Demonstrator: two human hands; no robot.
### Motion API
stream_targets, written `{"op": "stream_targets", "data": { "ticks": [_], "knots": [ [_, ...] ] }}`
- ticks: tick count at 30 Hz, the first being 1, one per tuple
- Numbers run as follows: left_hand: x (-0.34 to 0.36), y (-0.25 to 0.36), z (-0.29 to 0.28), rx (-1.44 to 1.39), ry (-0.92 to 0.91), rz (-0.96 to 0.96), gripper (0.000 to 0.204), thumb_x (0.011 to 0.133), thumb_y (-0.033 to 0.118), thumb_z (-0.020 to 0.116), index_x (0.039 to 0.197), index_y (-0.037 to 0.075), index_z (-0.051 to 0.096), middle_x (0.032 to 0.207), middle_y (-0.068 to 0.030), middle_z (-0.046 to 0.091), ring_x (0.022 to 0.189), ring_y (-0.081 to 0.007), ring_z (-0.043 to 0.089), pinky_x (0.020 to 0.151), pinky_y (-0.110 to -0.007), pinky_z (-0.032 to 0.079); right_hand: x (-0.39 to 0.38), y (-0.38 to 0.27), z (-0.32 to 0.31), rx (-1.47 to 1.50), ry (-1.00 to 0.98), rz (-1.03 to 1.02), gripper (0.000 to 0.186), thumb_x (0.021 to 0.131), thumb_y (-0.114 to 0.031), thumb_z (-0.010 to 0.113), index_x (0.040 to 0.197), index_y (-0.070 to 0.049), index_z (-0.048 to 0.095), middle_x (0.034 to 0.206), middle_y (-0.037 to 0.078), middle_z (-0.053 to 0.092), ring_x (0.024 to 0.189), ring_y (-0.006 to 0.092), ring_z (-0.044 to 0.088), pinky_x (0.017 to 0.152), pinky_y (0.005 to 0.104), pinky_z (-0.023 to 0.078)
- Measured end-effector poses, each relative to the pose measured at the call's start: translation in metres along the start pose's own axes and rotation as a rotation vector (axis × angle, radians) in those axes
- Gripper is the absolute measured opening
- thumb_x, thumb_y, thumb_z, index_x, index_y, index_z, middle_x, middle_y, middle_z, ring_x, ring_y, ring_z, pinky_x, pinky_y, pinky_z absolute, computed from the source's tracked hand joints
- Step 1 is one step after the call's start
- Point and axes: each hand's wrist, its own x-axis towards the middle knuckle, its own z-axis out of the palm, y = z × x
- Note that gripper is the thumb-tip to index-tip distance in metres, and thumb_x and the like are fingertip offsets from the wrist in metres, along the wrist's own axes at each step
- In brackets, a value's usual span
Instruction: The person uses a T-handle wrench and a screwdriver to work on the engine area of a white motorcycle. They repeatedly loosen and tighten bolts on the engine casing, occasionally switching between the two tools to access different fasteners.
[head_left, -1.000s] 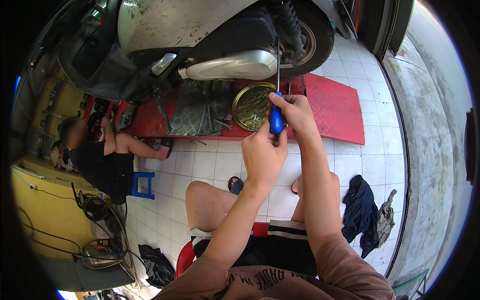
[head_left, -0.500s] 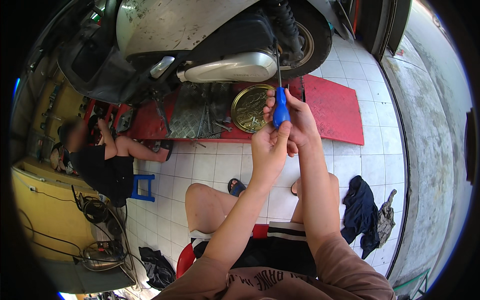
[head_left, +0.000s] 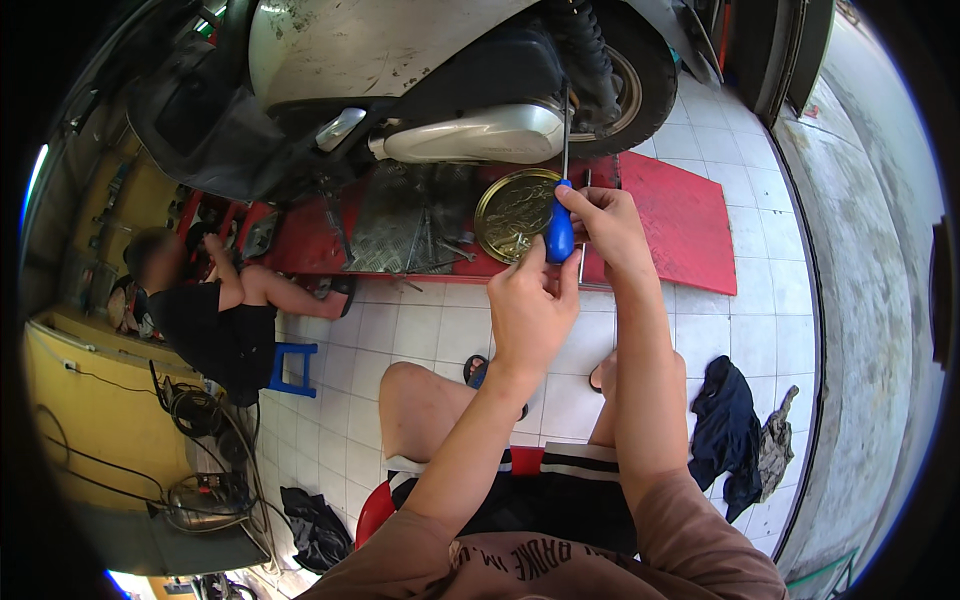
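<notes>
A screwdriver [head_left: 560, 235] with a blue handle stands nearly upright in the view, its metal shaft reaching up to the rear end of the scooter's silver engine cover [head_left: 480, 138]. My right hand [head_left: 612, 232] pinches the upper part of the handle between thumb and fingers. At the handle's lower end, my left hand [head_left: 535, 310] has its fingers and thumb closed around the butt. A thin metal rod [head_left: 587, 180] shows behind the right hand's fingers; whether that hand holds it I cannot tell. Where the screwdriver tip ends is hard to make out.
A round brass-coloured tray [head_left: 482, 225] with small metal parts sits on the red platform [head_left: 690, 225], beside wrenches [head_left: 455, 250]. The scooter's rear wheel [head_left: 655, 100] is above. A person [head_left: 205, 325] sits at left by a blue stool [head_left: 293, 370]. Dark cloths [head_left: 725, 430] lie at right.
My right hand has shifted its hold to the upper handle, thumb on top. The left hand has slid down to the handle's end, baring more of the handle. The whole view has shifted slightly.
</notes>
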Motion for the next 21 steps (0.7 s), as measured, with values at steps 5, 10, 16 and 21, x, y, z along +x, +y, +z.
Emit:
{"op": "stream_targets", "data": {
  "ticks": [5,10,16,21],
  "knots": [
    [-0.005,-0.017,0.008,-0.660,-0.199,-0.354,0.030,0.095,0.030,0.062,0.094,-0.001,0.060,0.068,-0.0026,0.061,0.049,-0.0075,0.054,0.043,-0.021,0.040,-0.002,-0.005,-0.007,0.058,-0.039,0.063,0.029,0.086,-0.029,0.070,0.082,-0.001,0.065,0.070,0.002,0.062,0.058,0.0082,0.055,0.056,0.0218,0.044],
    [-0.004,-0.014,0.011,-1.594,-0.534,-0.931,0.051,0.099,0.052,0.040,0.104,0.004,0.056,0.072,-0.0016,0.057,0.055,-0.0112,0.046,0.051,-0.023,0.034,-0.003,-0.007,-0.015,0.153,-0.103,0.110,0.027,0.088,-0.029,0.067,0.082,-0.004,0.063,0.068,0.000,0.059,0.055,0.0063,0.053,0.051,0.0209,0.041],
    [-0.009,-0.021,0.018,-1.852,-0.473,-0.921,0.037,0.099,0.036,0.051,0.104,0.000,0.055,0.081,-0.0031,0.056,0.061,-0.0079,0.045,0.051,-0.020,0.035,-0.003,0.003,-0.013,0.208,-0.123,0.060,0.037,0.089,-0.036,0.064,0.073,-0.003,0.059,0.061,0.005,0.059,0.043,0.0091,0.048,0.040,0.0210,0.037],
    [-0.001,-0.017,0.014,-1.608,-0.386,-0.934,0.034,0.096,0.035,0.059,0.097,0.001,0.058,0.076,-0.0039,0.059,0.055,-0.0063,0.046,0.049,-0.020,0.035,0.000,0.008,-0.019,0.273,-0.196,0.051,0.038,0.088,-0.037,0.065,0.084,0.001,0.060,0.074,0.010,0.063,0.055,0.0129,0.056,0.047,0.0236,0.045]
  ]
}}
